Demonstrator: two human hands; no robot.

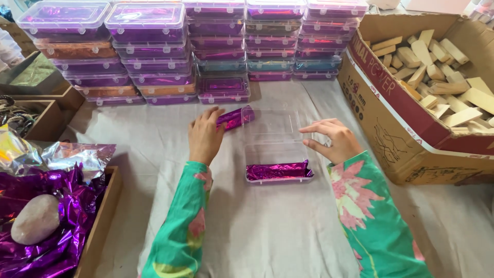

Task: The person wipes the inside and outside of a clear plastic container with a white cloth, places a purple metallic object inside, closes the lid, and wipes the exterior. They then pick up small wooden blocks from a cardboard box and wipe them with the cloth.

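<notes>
Purple foil bar (278,170) in clear box (272,135), wooden blocks (437,67) in carton (391,118).

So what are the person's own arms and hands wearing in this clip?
Both arms wear long, loose green sleeves printed with large pink and cream flowers: the left sleeve and the right sleeve. The left hand and right hand are bare, with no gloves.

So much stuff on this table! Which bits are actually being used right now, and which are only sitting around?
In use:
- left hand on a purple foil-wrapped piece
- right hand beside the open clear plastic box
- purple foil piece in the box

Sitting around:
- stacked filled boxes
- cardboard carton of wooden blocks
- loose purple foil
- pale stone
</notes>
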